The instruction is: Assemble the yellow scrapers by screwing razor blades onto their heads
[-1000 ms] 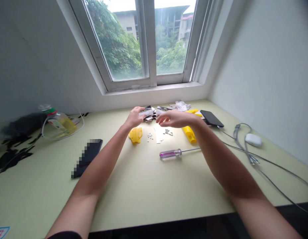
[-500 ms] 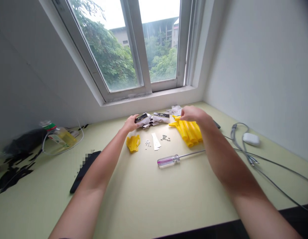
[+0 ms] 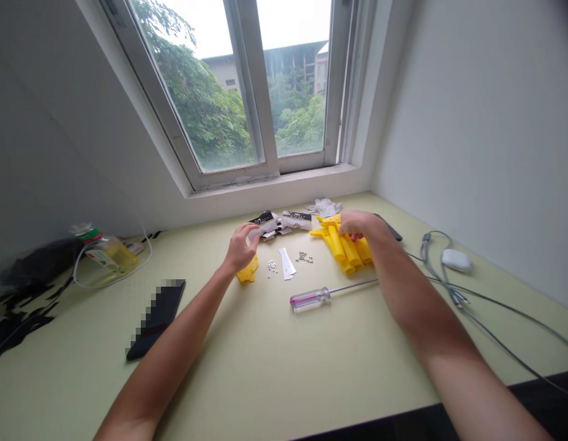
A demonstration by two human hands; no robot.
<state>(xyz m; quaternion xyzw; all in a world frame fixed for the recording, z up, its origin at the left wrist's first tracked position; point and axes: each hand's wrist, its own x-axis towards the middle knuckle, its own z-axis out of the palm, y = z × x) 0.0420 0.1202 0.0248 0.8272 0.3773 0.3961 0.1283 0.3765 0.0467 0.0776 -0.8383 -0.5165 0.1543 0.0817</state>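
Across the table (image 3: 265,355), in the head view, the left hand (image 3: 241,248) is partly covering the yellow pieces (image 3: 248,272), its fingers loosely parted. The right hand (image 3: 357,224) is reaching among the yellow tubes (image 3: 344,251) (its fingertips are mostly hiding, so I cannot tell their grip). Handling these parts seems the step; the next move is probably calling for a careful pinch, avoiding the loose screws (image 3: 305,258).

Screwdriver (image 3: 310,299) before screws (image 3: 305,258), tubular parts (image 3: 336,246) rightward

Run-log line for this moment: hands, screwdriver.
left hand: open, nearest flat yellow parts | right hand: at yellow tubular parts, grip hidden | screwdriver: on table
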